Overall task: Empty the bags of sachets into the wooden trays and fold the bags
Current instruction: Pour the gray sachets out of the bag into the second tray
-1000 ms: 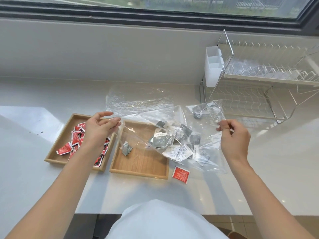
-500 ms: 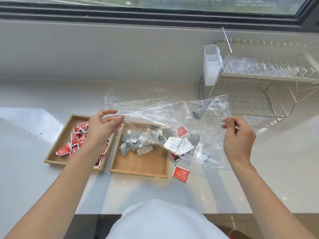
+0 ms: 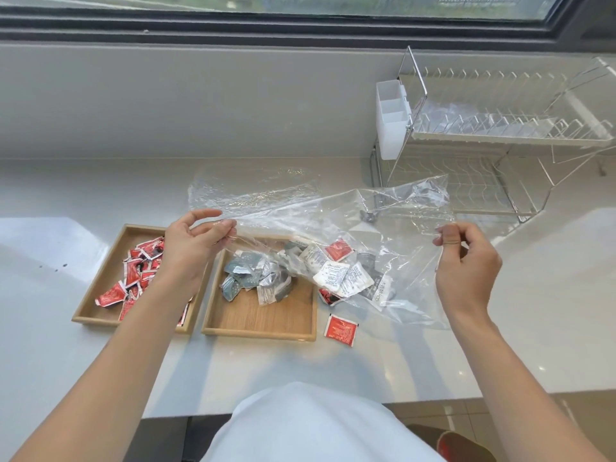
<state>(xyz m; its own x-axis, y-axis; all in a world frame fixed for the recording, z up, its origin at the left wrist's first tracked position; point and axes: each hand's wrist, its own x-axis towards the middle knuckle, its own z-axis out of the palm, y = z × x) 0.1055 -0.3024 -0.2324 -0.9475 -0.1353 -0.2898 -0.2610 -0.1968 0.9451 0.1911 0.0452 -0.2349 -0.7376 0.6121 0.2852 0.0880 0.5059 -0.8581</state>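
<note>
A clear plastic bag (image 3: 376, 225) is stretched between my hands above the counter. My left hand (image 3: 195, 248) pinches its left end and my right hand (image 3: 465, 261) pinches its right end. Grey and white sachets (image 3: 256, 276) lie piled in the right wooden tray (image 3: 260, 323). More white and grey sachets (image 3: 343, 278) and a red one sit in the bag just right of that tray. The left wooden tray (image 3: 100, 295) holds several red sachets (image 3: 140, 271), partly hidden by my left forearm. A second clear bag (image 3: 253, 188) lies flat behind the trays.
One red sachet (image 3: 340, 329) lies loose on the white counter right of the right tray. A wire dish rack (image 3: 500, 141) with a white cutlery holder (image 3: 391, 118) stands at the back right. A window sill wall runs along the back.
Many grey and white sachets have slid out of the bag into the right tray. The bag's right end has risen and the bag is stretched flatter.
</note>
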